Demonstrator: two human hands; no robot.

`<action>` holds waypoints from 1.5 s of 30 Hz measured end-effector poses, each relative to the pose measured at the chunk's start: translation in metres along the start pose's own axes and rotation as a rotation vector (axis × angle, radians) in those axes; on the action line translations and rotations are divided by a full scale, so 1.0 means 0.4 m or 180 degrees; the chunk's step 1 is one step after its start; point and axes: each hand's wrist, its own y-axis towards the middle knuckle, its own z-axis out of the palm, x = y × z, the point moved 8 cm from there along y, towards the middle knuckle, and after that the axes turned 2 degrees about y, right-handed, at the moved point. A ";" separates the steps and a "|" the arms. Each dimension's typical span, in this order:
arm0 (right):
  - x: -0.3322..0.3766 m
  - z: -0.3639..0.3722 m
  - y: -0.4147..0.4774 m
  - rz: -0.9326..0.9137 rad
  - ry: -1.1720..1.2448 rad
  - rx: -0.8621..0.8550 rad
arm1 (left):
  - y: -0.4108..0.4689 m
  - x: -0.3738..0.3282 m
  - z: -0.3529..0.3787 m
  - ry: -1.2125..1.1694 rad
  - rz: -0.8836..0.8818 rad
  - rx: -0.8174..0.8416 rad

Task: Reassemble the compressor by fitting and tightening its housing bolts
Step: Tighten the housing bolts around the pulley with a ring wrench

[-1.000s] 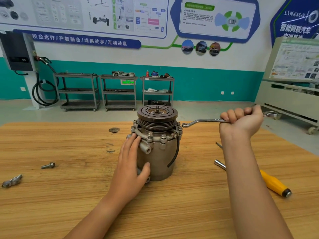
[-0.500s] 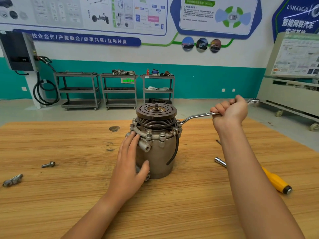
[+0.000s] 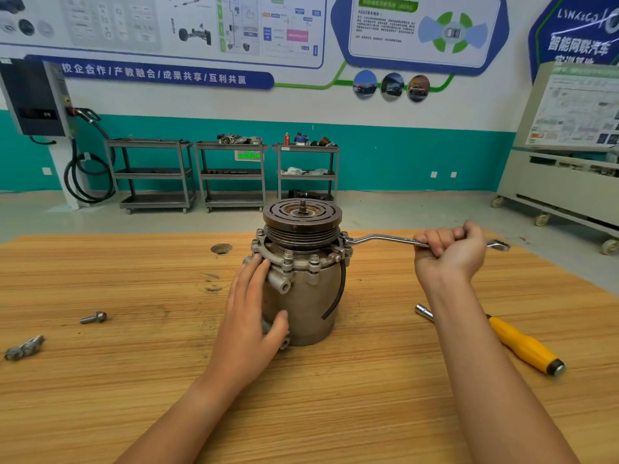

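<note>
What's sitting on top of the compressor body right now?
On the compressor sits the grooved pulley, a threaded shaft stub at its centre, above a flange ringed with bolts. The wrench is on the right-side bolt. The flange's far side is hidden behind the pulley.

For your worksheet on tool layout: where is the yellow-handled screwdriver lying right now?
In the head view, the yellow-handled screwdriver lies on the wooden table at the right, partly hidden behind the right forearm, right of the grey metal compressor.
</note>
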 end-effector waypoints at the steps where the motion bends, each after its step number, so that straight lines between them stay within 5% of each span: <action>1: 0.005 -0.005 -0.020 -0.0142 0.0015 0.0023 | 0.000 0.000 0.000 0.0011 -0.0005 -0.0009; 6: 0.027 0.015 -0.170 -0.1207 -0.0379 0.0528 | 0.001 0.003 0.001 0.0022 -0.0009 -0.0016; 13: -0.109 0.131 -0.417 -0.3128 -0.2501 0.2147 | 0.004 0.003 0.000 -0.0117 0.0059 -0.0103; 18: -0.228 0.221 -0.470 -0.3784 -0.3537 0.2095 | 0.007 0.011 -0.004 -0.0647 -0.0343 -0.0216; 21: -0.197 0.239 -0.470 -0.3930 -0.3374 0.1989 | 0.009 0.009 0.004 -0.0356 -0.0196 0.0058; 28: 0.119 0.208 -0.303 -0.1635 0.0306 0.1622 | -0.002 -0.006 -0.005 0.0003 -0.0008 -0.0047; 36: 0.099 0.141 -0.067 -0.0600 0.0032 0.0343 | 0.000 -0.001 -0.002 0.0021 -0.0011 0.0014; 45: 0.009 0.081 0.032 0.0032 -0.0146 -0.0150 | -0.002 0.004 0.002 0.0024 0.0049 -0.0002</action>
